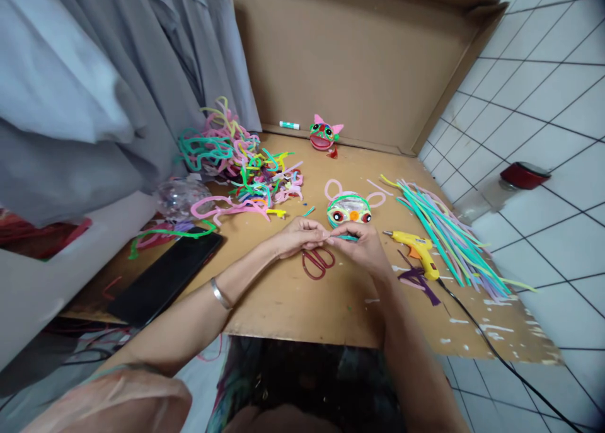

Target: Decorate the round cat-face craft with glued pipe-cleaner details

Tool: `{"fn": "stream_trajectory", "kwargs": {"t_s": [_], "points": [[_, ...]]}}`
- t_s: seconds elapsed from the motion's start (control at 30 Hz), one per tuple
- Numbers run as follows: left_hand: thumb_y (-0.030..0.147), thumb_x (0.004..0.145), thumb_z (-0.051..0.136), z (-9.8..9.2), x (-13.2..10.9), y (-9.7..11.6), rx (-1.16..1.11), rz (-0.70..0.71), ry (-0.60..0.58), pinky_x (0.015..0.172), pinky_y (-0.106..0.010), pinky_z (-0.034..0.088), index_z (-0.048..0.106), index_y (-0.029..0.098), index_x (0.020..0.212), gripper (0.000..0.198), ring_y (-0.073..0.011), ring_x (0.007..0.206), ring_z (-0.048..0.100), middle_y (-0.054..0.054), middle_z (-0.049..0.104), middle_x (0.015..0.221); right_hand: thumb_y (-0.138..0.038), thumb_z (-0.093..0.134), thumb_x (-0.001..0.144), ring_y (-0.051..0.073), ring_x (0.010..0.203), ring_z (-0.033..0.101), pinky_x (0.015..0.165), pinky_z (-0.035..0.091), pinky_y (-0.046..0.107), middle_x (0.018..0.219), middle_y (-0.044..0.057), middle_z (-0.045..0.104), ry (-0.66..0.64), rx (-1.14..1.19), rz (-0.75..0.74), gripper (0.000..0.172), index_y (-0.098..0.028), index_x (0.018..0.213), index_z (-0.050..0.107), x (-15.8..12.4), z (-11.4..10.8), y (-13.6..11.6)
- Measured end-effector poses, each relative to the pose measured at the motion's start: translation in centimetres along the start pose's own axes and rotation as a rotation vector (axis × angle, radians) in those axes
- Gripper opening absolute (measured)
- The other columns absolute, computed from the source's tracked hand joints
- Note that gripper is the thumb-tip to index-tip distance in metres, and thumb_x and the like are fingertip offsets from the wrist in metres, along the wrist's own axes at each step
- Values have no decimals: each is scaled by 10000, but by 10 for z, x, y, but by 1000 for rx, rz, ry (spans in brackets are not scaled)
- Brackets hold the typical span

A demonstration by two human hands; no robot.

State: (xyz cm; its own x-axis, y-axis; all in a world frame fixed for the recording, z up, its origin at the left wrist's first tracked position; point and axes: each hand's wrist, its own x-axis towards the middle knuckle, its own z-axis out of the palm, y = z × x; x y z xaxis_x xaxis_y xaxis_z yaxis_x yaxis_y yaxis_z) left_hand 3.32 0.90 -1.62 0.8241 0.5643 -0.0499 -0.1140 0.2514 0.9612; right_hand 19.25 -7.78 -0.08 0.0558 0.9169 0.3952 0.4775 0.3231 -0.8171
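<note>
My left hand and my right hand meet over the cardboard sheet, both pinched on a thin pipe cleaner held between them. Just beyond my fingers lies a round pipe-cleaner animal face with pink ears and big eyes. Red-handled scissors lie flat under my hands. A yellow glue gun rests to the right of my right hand.
A tangled heap of coloured pipe cleaners lies back left, a straight bundle on the right. A finished cat-like face and a glue stick sit by the cardboard wall. A black phone lies left; a red-lidded jar is on the tiles.
</note>
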Motion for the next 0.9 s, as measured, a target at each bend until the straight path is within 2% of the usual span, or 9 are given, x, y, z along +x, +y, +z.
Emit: {"fn": "stream_trajectory", "kwargs": {"t_s": [0.1,0.27,0.43,0.67,0.8,0.9], "points": [[381,567,782,2,2,-4,-21,46,94,459,-215,128,678,89,619,315,-22,425,310,18,500,488,-310,688,759,133,624,629,580,489,227,698,17,712,14,-33,-30,136,-177,753,715,0,1,0],[328,568,739,15,5,-13,-150,145,351,458,-203,150,644,113,598,237,-24,427,306,29,496,485,-218,552,834,155,751,653,691,508,259,805,38,709,206,-223,-170,133,-192,831,682,-1,12,1],[306,561,728,24,4,-14,-220,171,481,466,-199,171,597,124,567,225,-22,426,286,57,450,465,-192,500,870,170,770,644,749,503,286,803,50,684,307,-437,-217,139,-198,847,637,-7,30,2],[308,568,704,34,0,-19,-291,171,531,475,-202,248,567,148,558,211,-35,415,303,69,454,448,-214,491,908,176,744,631,705,486,278,786,68,673,316,-671,-271,145,-187,864,626,-15,40,0],[307,595,690,34,0,-23,-220,171,539,472,-193,284,569,147,544,206,-43,431,356,52,501,469,-220,506,903,175,752,637,716,486,280,795,61,687,293,-644,-243,142,-192,850,635,-16,38,2],[333,638,678,30,1,-26,-121,197,527,528,-207,378,594,147,570,216,-79,503,467,22,568,527,-225,527,886,175,764,642,726,488,284,808,51,699,307,-566,-198,130,-197,853,650,-15,37,3]]}}
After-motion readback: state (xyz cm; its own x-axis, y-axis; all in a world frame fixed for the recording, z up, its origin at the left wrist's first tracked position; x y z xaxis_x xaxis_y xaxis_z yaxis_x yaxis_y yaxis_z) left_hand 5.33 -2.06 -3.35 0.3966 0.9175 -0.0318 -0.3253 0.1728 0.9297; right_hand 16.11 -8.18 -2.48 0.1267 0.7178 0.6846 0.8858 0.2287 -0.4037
